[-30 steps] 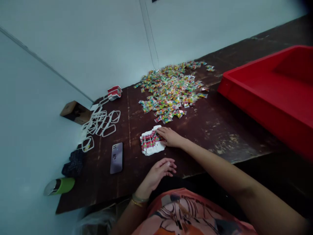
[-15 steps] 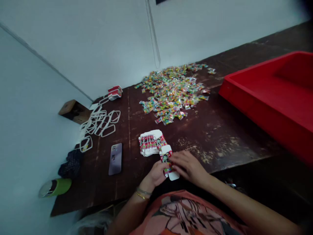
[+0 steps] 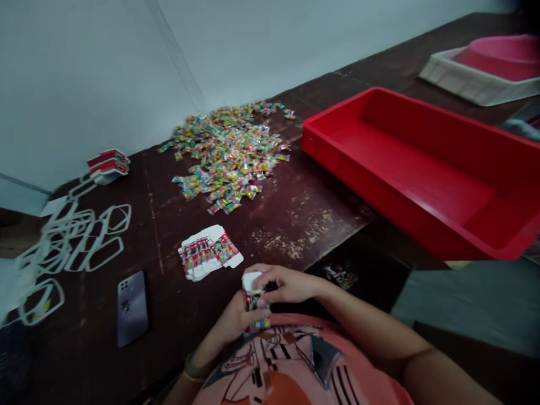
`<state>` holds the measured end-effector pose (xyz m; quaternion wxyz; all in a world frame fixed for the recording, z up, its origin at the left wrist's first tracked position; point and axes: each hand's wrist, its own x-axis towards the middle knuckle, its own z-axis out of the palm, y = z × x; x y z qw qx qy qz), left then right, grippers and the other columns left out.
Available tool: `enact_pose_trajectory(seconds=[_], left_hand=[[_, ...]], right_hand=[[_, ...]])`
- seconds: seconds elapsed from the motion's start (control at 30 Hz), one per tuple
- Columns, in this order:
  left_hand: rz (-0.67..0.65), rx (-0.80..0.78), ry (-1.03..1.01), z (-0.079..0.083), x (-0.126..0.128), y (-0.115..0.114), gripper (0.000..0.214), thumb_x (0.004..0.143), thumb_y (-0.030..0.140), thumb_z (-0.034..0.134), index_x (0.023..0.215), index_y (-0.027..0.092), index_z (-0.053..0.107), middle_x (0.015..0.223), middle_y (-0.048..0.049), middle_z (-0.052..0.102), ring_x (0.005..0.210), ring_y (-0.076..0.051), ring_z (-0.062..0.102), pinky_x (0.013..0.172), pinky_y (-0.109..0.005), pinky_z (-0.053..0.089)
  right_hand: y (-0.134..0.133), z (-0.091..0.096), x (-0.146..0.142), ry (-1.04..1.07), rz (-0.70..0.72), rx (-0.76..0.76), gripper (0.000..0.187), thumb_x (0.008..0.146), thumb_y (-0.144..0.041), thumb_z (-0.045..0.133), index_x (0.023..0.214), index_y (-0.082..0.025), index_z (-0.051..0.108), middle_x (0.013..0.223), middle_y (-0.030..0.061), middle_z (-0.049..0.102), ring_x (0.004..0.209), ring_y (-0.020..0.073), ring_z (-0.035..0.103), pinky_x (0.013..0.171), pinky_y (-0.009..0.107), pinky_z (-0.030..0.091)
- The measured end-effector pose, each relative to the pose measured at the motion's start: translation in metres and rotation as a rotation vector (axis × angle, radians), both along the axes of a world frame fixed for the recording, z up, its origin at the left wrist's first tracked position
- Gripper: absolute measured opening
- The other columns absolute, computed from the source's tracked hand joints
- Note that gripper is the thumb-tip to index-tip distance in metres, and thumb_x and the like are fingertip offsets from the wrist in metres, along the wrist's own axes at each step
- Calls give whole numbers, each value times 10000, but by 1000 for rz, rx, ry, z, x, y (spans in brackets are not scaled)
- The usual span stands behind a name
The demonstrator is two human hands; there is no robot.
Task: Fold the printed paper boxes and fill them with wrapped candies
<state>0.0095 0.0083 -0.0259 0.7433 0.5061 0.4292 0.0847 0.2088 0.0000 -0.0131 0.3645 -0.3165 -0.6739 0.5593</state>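
Close to my body, a small printed carton [image 3: 253, 301] with a white flap at its top is held between both hands. My left hand [image 3: 236, 319] grips its lower left side, thumb across the front. The fingers of my right hand [image 3: 282, 284] are bent round the carton's upper right side, by the flap. Just beyond lies a stack of flat printed cartons [image 3: 202, 253] with white flaps. Farther back spreads a heap of small wrapped candies [image 3: 236, 149] in clear, colourful packets.
A large red tray [image 3: 405, 197] takes up the right side, with a white crate and pink basin [image 3: 502, 59] behind it. At left lie a phone [image 3: 132, 308], a tangle of white bands [image 3: 80, 236] and red-and-white bundled cartons [image 3: 108, 164]. A wall borders the table's back.
The view has swung right, bringing more of the red tray and the white crate into sight. The carton is now nearer my body, and my right hand has closed around its upper part.
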Motion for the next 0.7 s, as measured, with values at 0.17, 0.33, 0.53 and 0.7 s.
enact_pose_trajectory(seconds=[0.17, 0.33, 0.53, 0.7], left_hand=[[294, 219, 144, -10, 17, -12, 328, 714, 437, 674, 815, 149, 557, 625, 19, 591, 601, -139, 562, 575, -234, 454], [374, 368, 20, -10, 19, -25, 391, 772, 328, 662, 1082, 210, 455, 893, -29, 691, 824, -162, 660, 763, -270, 497], [85, 563, 108, 3, 7, -31, 200, 856, 327, 547, 887, 169, 666, 813, -37, 695, 753, -152, 626, 718, -249, 459], [280, 169, -51, 2, 13, -37, 425, 801, 291, 596, 1217, 221, 551, 886, -19, 664, 814, -156, 600, 768, -273, 455]], right_hand=[[-29, -15, -9, 44, -413, -243, 206, 859, -278, 607, 1042, -196, 561, 803, -23, 603, 690, 106, 543, 635, 215, 424], [-48, -28, 1, 311, -409, -568, 260, 841, -407, 619, 943, -193, 510, 647, -60, 557, 526, 71, 493, 488, 169, 399], [-49, -43, 9, 638, -121, -1142, 301, 691, -289, 786, 855, -152, 574, 706, -44, 593, 521, 24, 517, 483, 112, 448], [-35, -37, 11, 479, 41, -1152, 332, 627, -239, 808, 894, -142, 635, 767, -17, 646, 580, 65, 594, 570, 185, 529]])
